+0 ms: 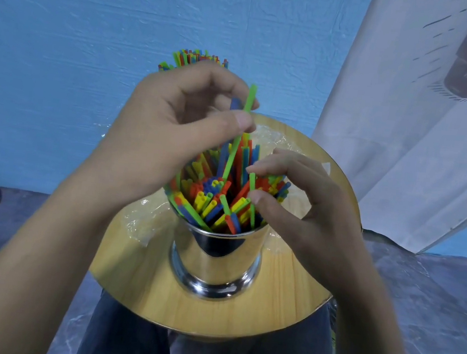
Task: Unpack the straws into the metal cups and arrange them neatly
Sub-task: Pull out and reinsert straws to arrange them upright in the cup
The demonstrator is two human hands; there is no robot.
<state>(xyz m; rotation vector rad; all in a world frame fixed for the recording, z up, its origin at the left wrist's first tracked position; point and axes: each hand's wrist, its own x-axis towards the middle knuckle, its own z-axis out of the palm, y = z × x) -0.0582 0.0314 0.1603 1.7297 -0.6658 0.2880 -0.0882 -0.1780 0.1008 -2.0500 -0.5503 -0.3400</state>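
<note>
Fingers (233, 121) of both hands pinch thin green straws over the metal cup (217, 261).

Above the cup, the left hand (168, 124) curls thumb and forefinger round a long green straw (233, 151), a smooth tube slanting down into the cup. At the cup's right rim, the right hand (304, 201) nips a second green straw (252, 180) between thumb and forefinger, its other fingers loosely bent. The cup is shiny tapered steel with a flared foot, standing mid-way on a round, pale wood-grain tabletop (135, 281). It is crammed with slim plastic straws (212, 200) in red, yellow, blue and green, leaning every way. Crinkled clear plastic wrap (141, 219) lies behind and beside the cup. Farther behind it, another bunch of straws (193, 57) shows above the left hand.
</note>
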